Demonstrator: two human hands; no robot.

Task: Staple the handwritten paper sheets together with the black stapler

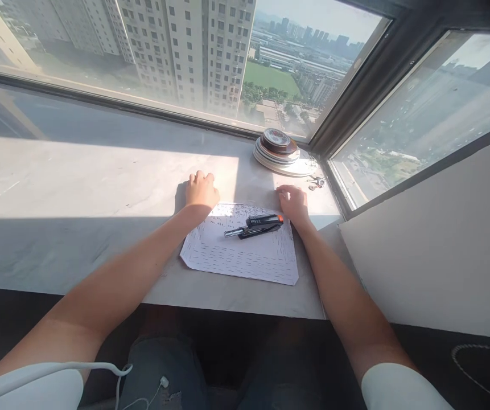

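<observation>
On the left, a long, wide stretch of the pale bench (57, 176) runs off to the side, with a bright band of sun on it. That side has the most room to move. The person's left hand (202, 189) rests at the far left corner of some paper (236, 259). Its fingers are bent down, and one cannot tell if the grip is pinching anything.

The paper is covered in marks and lies flat, with its near edge a little back from the bench's front edge. The black stapler (262, 225) lies on the paper, between the two arms. Its silver part points left, and its orange end points right, near the right hand (295, 204). Those fingers are curled in loosely just past the paper's right edge, and one cannot tell how tight that grip is.

Behind the right hand, a round stack (276, 159) sits near the window corner. Small metal things (316, 182) lie just beside it. Farther right, the window frame (329, 176) and a white wall (432, 239) close the bench in, so room is tight there.
</observation>
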